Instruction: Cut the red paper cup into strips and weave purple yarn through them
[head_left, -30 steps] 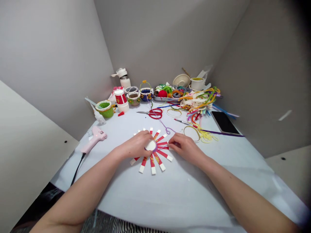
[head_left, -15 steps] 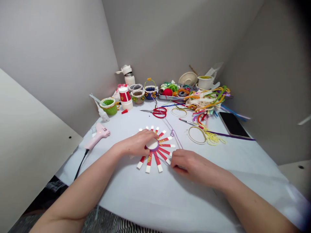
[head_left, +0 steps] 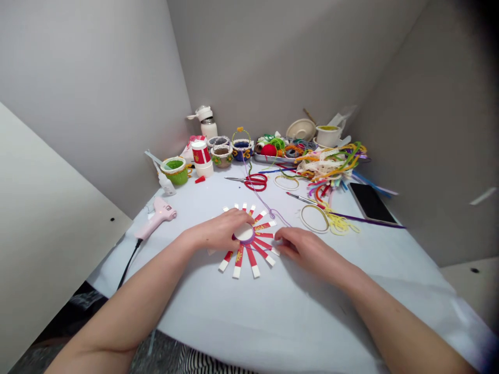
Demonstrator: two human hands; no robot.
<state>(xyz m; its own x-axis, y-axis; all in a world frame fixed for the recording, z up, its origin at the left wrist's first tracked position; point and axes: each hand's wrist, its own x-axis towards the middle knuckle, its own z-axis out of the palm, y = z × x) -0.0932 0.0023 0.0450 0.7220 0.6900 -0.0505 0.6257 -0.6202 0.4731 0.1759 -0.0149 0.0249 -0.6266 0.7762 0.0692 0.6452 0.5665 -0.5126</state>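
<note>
Grey flat partition panels (head_left: 268,72): they stand behind and on both sides of the work
White table (head_left: 249,317): it carries all the things told below
Tangled heap of many-coloured ribbons and cords (head_left: 325,163): it lies at the far right part
Red-and-white paper cup cut into strips (head_left: 244,232): it lies on the table in front of the person, white round base upward, strips spread like rays, thin purple yarn (head_left: 286,222) wound around the base
Bare left hand (head_left: 220,231): half open, curved over the left side of the cup and gripping its base; almost the same place as half a second ago
Bare right hand (head_left: 294,246): fingers bent, almost closed, with the yarn pinched, just at the right strip ends; half a second ago it was nearer to the person
Black-screened rectangular phone (head_left: 372,202): flat, at the right
Pale pink plastic glue gun (head_left: 156,217): lying at the left
Red-handled metal scissors (head_left: 255,182): beyond the cup
Purple yarn: it passes over the scissors, makes a small loop, then goes to the right hand; this last stretch is now curved, before it was nearly straight
</note>
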